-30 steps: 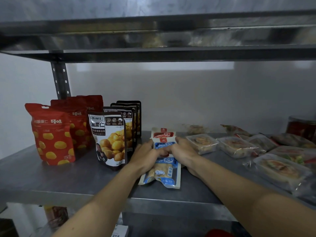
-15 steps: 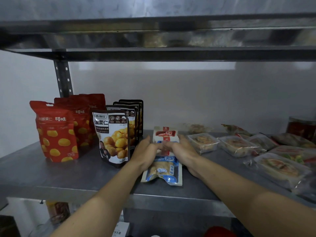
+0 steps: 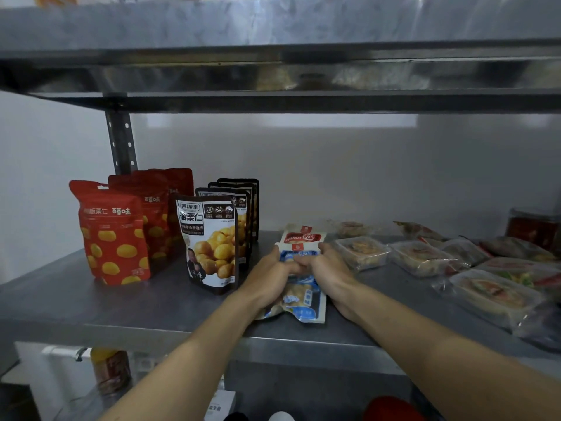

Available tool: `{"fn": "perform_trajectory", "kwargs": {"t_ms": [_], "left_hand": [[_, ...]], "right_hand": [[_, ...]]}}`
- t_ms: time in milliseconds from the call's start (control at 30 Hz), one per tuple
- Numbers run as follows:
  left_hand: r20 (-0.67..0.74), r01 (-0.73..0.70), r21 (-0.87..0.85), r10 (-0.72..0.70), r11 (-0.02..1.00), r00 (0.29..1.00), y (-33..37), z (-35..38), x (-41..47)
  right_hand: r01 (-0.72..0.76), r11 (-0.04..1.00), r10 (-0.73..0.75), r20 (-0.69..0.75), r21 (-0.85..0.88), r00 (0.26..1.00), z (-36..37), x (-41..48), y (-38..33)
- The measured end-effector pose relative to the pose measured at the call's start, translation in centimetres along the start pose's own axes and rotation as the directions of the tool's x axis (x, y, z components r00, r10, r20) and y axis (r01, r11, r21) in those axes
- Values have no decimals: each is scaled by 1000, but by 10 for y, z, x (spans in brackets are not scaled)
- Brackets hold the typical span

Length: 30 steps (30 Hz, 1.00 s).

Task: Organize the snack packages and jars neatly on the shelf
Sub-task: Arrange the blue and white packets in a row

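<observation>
Both hands work on the same item at the middle of the metal shelf (image 3: 91, 308). The left hand (image 3: 268, 276) and the right hand (image 3: 326, 268) close from either side on the blue-and-white packet (image 3: 303, 299), which lies flat with its near end close to the front edge of the shelf; the fingers curl over its upper half and meet across it, so both grips are closed on the packet rather than spread. Directly behind it lies a red-and-white peanut packet (image 3: 303, 235), apparently overlapped by the blue one at its near edge. The step in hand appears to be squaring the flat packets into one straight stack or row. To do it well, keep pressure even on both long sides so the pouch slides without buckling, and align its edges with the packet behind before letting go. Hold the left wrist clear of the dark chestnut pouches (image 3: 209, 241), which stand upright just beside the left hand and would likely tip if nudged; the red chestnut pouches (image 3: 113, 235) stand further left in their own row. On the right, the clear food trays (image 3: 361, 252) sit just beside the right hand, so lateral room is limited. A red-filled jar (image 3: 531, 229) stands at the far right rear, well apart.
</observation>
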<state>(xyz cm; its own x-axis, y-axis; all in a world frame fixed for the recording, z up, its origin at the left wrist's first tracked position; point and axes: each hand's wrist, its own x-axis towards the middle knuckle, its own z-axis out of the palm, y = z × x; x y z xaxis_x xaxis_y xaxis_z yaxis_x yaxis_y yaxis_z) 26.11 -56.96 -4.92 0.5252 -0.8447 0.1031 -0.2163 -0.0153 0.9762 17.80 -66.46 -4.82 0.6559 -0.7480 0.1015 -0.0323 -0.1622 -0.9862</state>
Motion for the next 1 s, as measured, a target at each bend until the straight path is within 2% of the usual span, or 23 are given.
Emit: {"fn": "perform_trajectory", "kwargs": {"t_ms": [133, 267, 433, 533, 700, 833, 1000], "left_hand": [[-55, -32, -33, 30, 999, 998, 1, -3, -2], [-9, -10, -6, 10, 1000, 1000, 2, -2, -1], [-99, -17, 26, 19, 1000, 995, 13, -4, 0], [-95, -24, 15, 26, 1000, 995, 22, -4, 9], [-64, 68, 22, -67, 997, 996, 21, 8, 15], [-80, 77, 20, -75, 997, 994, 14, 8, 22], [-62, 131, 108, -125, 985, 990, 8, 10, 26]], "right_hand": [[18, 1000, -18, -2, 22, 1000, 0, -4, -1], [-9, 1000, 8, 18, 8, 1000, 6, -4, -1], [-12, 1000, 12, -41, -4, 999, -3, 3, -3], [-5, 999, 4, -56, -34, 998, -2, 10, -2], [-6, 1000, 6, -80, -6, 997, 3, 21, -3], [-3, 1000, 2, -88, -9, 996, -1, 23, -3], [5, 998, -9, -66, -62, 998, -7, 21, -1]]}}
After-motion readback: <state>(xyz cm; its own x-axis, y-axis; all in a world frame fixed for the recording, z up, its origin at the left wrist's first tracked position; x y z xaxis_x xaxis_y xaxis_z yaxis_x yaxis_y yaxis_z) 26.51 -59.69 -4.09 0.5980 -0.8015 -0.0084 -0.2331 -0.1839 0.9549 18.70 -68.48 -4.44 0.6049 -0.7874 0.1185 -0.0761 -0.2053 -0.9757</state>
